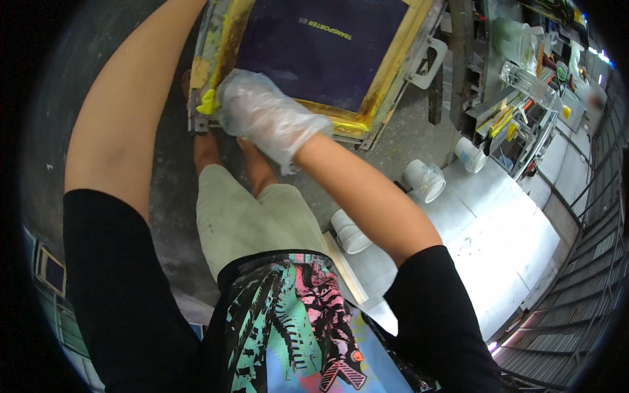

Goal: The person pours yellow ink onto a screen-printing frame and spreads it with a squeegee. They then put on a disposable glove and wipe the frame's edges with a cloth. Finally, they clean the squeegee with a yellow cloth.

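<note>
A screen-printing frame (262, 26) with dark purple mesh and yellow-stained wooden edges is ahead of me, with small yellow lettering on the mesh. At its near left corner is my right hand (252, 101), inside a loose clear plastic glove that overlaps the mesh and edge. The plastic and some blur hide its fingers, so their grip is unclear. Bright yellow lumpy material (208, 103) sits on a metal bracket just left of that hand. Only my left forearm (131, 118) shows, running out past the top edge, with the hand beyond view.
White buckets (350, 232) stand on the floor to the right, near a large white sheet (485, 242). Farther off, a metal rack (501, 121) holds tools and yellow-stained pieces. A white handle (429, 63) juts from the frame's right side. A wooden strip (347, 272) lies beside me.
</note>
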Demonstrator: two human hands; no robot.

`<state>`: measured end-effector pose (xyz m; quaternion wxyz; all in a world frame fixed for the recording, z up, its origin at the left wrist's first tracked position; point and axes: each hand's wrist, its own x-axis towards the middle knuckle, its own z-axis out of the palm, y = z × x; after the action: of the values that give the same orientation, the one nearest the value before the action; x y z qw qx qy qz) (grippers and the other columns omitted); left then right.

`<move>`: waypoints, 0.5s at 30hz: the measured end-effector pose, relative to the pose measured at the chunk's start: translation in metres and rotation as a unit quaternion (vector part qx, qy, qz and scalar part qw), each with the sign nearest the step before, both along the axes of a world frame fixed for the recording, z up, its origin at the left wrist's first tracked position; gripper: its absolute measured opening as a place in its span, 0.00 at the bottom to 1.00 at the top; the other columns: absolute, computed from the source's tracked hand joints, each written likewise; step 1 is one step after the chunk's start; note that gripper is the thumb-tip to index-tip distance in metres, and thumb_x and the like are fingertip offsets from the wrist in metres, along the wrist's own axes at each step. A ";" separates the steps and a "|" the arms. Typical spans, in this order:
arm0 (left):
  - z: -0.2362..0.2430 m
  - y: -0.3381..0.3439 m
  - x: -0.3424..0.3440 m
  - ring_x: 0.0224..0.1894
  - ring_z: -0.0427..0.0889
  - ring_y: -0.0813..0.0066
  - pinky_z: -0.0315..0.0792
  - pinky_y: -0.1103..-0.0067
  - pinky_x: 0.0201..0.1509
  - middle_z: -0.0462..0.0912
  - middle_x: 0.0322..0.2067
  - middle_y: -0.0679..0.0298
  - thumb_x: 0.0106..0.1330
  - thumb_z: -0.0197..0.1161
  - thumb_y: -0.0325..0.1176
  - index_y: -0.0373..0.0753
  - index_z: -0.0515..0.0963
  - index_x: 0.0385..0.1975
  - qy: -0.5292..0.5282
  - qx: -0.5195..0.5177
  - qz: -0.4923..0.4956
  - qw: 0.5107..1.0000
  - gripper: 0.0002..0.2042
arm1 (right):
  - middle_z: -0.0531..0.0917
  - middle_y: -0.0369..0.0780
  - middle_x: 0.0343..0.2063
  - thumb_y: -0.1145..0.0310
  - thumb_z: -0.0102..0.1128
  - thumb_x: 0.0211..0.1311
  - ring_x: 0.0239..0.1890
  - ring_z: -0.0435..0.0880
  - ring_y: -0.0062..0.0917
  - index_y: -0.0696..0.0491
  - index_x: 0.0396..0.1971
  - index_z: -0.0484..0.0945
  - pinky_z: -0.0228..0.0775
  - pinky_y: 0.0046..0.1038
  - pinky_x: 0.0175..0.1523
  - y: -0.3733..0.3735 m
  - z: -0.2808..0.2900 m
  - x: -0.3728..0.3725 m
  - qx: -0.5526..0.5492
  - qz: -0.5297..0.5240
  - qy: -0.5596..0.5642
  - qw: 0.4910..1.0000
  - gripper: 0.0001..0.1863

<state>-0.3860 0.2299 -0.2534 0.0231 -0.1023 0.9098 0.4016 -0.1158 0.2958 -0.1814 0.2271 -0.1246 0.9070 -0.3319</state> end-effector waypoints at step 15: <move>0.014 0.000 0.009 0.51 0.84 0.42 0.76 0.55 0.54 0.87 0.43 0.45 0.72 0.50 0.65 0.40 0.84 0.45 -0.002 -0.004 -0.005 1.000 0.31 | 0.87 0.48 0.37 0.69 0.66 0.56 0.43 0.88 0.41 0.58 0.35 0.87 0.80 0.38 0.50 0.189 0.085 0.055 0.363 0.233 -0.155 0.889 0.10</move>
<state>-0.3773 0.2303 -0.2390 0.0263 -0.0984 0.9117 0.3981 -0.0606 0.4849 -0.0966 0.4647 -0.1886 0.8625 0.0675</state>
